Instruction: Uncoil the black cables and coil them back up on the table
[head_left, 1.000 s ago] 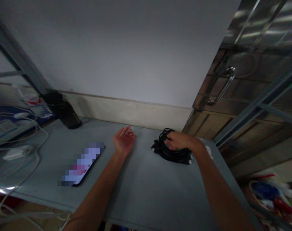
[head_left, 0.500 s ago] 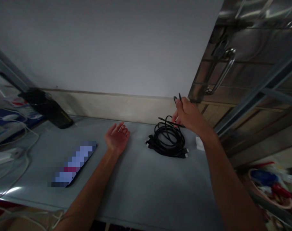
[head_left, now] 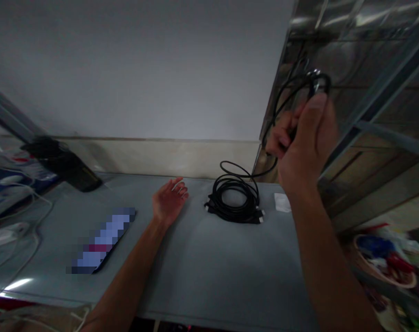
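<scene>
My right hand (head_left: 304, 138) is raised well above the grey table (head_left: 209, 272), its fingers closed on a black cable (head_left: 285, 99) that loops up from it and trails down to a coiled bundle of black cables (head_left: 234, 200) on the table. My left hand (head_left: 168, 200) rests on the tabletop, palm up, fingers loosely spread, holding nothing. It lies a little left of the bundle and right of a phone (head_left: 100, 240) with a lit screen.
A black bottle (head_left: 66, 165) lies tilted at the back left. White chargers and cords (head_left: 8, 221) crowd the left edge. A small white piece (head_left: 281, 203) sits right of the bundle. A metal door (head_left: 354, 83) stands at right, a basket (head_left: 385, 263) of items below.
My right hand went from resting on the cable bundle to lifting one cable high into the air, closer to the camera. The left hand stayed put.
</scene>
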A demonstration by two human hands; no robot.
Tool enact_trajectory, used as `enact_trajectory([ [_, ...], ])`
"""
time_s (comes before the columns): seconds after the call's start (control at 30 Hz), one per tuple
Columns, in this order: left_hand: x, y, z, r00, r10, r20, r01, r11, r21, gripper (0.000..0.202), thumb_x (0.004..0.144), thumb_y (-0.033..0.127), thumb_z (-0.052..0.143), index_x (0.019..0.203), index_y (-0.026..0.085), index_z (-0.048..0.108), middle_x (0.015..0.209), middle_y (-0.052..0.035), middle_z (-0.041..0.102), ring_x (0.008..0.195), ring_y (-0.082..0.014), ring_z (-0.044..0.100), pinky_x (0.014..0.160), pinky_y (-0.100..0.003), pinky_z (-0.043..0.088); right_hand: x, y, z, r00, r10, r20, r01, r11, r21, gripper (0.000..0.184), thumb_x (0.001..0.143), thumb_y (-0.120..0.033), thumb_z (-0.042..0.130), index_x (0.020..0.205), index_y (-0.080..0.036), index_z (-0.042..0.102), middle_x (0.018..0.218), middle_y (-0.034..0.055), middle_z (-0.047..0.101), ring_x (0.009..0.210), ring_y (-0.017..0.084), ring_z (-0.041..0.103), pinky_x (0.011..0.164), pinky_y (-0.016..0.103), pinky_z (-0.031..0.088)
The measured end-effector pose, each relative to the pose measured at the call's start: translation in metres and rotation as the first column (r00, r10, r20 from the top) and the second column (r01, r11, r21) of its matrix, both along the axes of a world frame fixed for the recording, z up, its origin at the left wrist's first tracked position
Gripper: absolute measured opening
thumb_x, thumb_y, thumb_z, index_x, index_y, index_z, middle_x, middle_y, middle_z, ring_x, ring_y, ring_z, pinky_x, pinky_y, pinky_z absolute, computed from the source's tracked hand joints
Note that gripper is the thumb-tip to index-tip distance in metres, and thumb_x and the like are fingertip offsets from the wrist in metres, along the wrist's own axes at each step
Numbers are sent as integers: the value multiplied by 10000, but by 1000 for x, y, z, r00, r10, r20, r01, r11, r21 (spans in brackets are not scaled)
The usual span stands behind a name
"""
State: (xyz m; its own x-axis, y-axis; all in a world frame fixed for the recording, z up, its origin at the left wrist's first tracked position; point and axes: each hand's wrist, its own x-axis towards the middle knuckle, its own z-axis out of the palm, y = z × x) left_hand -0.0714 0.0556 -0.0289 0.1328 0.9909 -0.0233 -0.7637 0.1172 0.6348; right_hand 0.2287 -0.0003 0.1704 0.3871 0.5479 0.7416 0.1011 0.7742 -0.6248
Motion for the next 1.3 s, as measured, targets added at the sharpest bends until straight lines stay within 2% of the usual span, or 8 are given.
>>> enact_trajectory([
  [0.17,11,-5,0,963,-88,-253,119,987,110,330,920,374,830,1169,157,823,957,-82,770,853,-179,713,761,-289,583,-5,-18,17,981,24,-194,31,960,279,276,1175,-432,483,944,-295,420,675,-70,219,456,113,207,416,234,216],
  [0.27,26,-14,-1,790,28,-612,174,948,267,369,926,458,871,1173,186,840,988,-93,779,932,-212,717,835,-327,570,-8,-27,24,971,5,-240,71,950,305,233,1199,-349,355,990,-306,447,723,-50,195,465,100,212,436,200,262],
  [0.4,58,-36,-8,430,414,-802,364,734,574,491,868,496,946,1278,259,818,1228,-121,730,1171,-291,673,1057,-460,557,-17,-31,28,962,23,-271,72,939,337,328,1204,-280,236,942,-285,435,698,-47,162,489,116,128,420,189,213],
  [0.57,81,-50,-25,244,675,-696,572,480,665,300,983,407,849,1262,303,816,1344,-123,649,1281,-297,594,1144,-494,520,-28,-26,20,968,59,-243,18,953,302,318,1212,-358,362,904,-278,377,671,-67,182,470,113,125,410,227,175],
  [0.7,79,-44,-30,191,702,-686,622,454,638,214,1101,279,670,1289,290,772,1253,-91,737,1233,-272,643,1102,-476,514,-29,-22,13,975,60,-214,-20,982,188,378,1185,-537,449,918,-289,348,671,-69,198,461,125,163,407,264,194],
  [0.93,78,-44,-28,136,692,-709,664,468,584,480,1121,339,646,1594,285,586,1286,-99,746,1203,-274,659,1095,-464,507,-29,-20,10,988,15,-156,4,993,120,407,1172,-614,432,935,-296,340,640,-76,203,458,139,176,416,280,195],
  [1.1,78,-43,-28,170,704,-689,651,445,615,460,1124,322,640,1583,296,611,1235,-90,781,1135,-262,691,1070,-457,522,-32,-26,11,993,-13,-116,22,996,83,374,1200,-528,372,916,-286,357,642,-74,214,468,114,184,443,264,199],
  [1.3,80,-45,-30,228,717,-659,634,405,659,511,1109,324,675,1614,314,594,1234,-80,815,1106,-255,721,1061,-467,559,-32,-28,12,995,-58,-82,64,995,76,516,1135,-761,391,915,-296,360,637,-67,219,459,149,237,425,291,242],
])
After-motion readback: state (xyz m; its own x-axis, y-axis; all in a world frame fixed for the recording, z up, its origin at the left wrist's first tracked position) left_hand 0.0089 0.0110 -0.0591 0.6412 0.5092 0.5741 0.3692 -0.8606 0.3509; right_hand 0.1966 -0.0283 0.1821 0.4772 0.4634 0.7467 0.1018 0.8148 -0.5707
